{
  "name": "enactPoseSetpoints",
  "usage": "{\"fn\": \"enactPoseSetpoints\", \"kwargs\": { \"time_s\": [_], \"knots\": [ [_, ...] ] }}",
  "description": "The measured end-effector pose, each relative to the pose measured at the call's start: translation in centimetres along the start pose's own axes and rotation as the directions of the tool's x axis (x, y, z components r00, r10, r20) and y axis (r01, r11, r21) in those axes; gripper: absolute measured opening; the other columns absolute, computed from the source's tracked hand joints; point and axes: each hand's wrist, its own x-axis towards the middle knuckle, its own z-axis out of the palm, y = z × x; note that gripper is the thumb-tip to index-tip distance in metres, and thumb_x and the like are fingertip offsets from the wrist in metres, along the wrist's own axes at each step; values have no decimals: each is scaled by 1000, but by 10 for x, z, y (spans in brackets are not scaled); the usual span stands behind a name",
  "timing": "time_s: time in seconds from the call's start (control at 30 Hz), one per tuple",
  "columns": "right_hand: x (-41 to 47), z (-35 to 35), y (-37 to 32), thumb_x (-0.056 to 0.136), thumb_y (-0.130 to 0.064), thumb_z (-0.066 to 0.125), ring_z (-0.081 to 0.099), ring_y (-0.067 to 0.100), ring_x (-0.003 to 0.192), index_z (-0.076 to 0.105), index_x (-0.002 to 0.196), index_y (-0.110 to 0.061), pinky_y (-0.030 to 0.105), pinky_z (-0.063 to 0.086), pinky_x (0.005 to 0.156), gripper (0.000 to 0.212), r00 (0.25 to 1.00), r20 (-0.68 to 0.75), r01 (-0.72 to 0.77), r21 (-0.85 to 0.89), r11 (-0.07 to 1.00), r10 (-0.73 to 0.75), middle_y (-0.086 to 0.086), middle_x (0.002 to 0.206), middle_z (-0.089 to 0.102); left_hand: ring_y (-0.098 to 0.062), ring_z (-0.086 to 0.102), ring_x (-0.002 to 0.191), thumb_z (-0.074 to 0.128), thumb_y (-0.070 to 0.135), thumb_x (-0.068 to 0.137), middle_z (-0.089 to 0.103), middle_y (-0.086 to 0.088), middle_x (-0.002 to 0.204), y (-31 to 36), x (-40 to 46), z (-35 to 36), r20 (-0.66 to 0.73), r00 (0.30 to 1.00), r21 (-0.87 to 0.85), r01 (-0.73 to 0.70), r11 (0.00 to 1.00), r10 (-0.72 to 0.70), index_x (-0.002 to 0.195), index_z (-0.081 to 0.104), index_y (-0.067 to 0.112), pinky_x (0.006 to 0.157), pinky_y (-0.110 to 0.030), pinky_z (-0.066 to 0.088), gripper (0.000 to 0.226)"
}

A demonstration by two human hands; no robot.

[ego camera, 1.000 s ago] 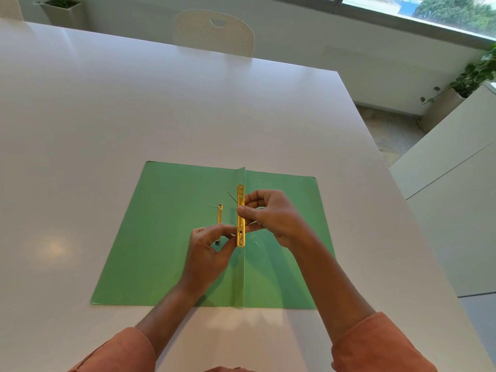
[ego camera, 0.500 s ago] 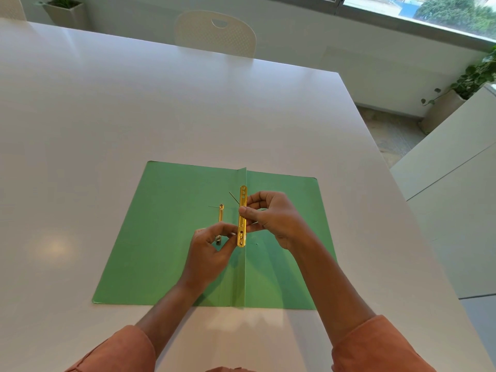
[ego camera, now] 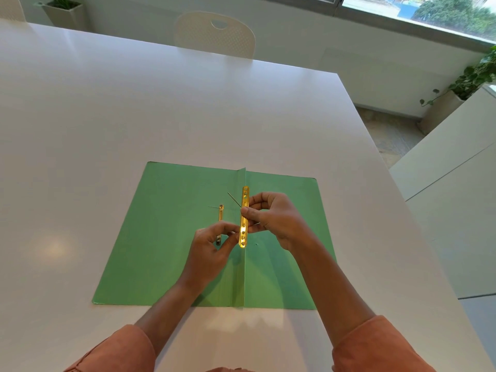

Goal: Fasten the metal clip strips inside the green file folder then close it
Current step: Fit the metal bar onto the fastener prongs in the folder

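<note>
Brass-coloured metal was the centre of it: I had the long clip strip (ego camera: 244, 216) held upright over the raised spine fold of the green file folder (ego camera: 171, 237), which lay open and flat on the white bench (ego camera: 134, 103). My right hand (ego camera: 279, 218) pinched the strip near its middle, and my left hand (ego camera: 212, 248) pinched it lower down, fingers curled on its edge. A thin prong (ego camera: 234, 200) slanted out just left of the strip's upper part. A second, shorter strip (ego camera: 220, 214) lay on the left flap, partly hidden by my left hand, with a fine prong sticking out at its far end. I judged the fastening as barely begun: neither strip looked seated flat, no prongs appeared folded down, and the folder was not yet closed.
</note>
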Motion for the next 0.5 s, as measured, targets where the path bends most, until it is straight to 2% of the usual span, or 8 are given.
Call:
{"fn": "enactPoseSetpoints", "kwargs": {
  "time_s": [0.3,0.4,0.47,0.5],
  "knots": [
    [2,6,5,89,-3,81,70,20,65,71,105,4,28,62,57,20,1000,-14,8,-37,999,-8,12,80,73,-15,77,86,80,11,89,82,7,91,-2,0,-5,-1,997,-68,82,994,-82,100,82,17,81,-25,59,13],
    [2,6,7,88,-3,82,70,19,64,71,104,3,29,63,57,20,1000,-21,7,-34,999,-8,12,80,73,-17,75,75,79,11,90,81,4,87,-5,6,-11,-106,986,-45,122,992,-126,104,82,19,67,-24,61,16],
    [1,6,8,88,-4,83,71,21,67,72,105,2,29,63,57,20,1000,-24,12,-31,999,-13,13,83,74,-15,71,67,78,11,92,79,-1,89,-6,18,-12,-189,972,-18,138,990,-139,108,80,17,54,-18,56,17],
    [1,6,7,88,-5,83,71,22,68,72,105,2,30,63,58,21,1000,-24,17,-32,999,-18,14,84,74,-11,71,68,78,12,92,80,-1,93,-6,25,-12,-209,969,7,134,991,-130,112,79,16,53,-14,52,21]
  ]
}}
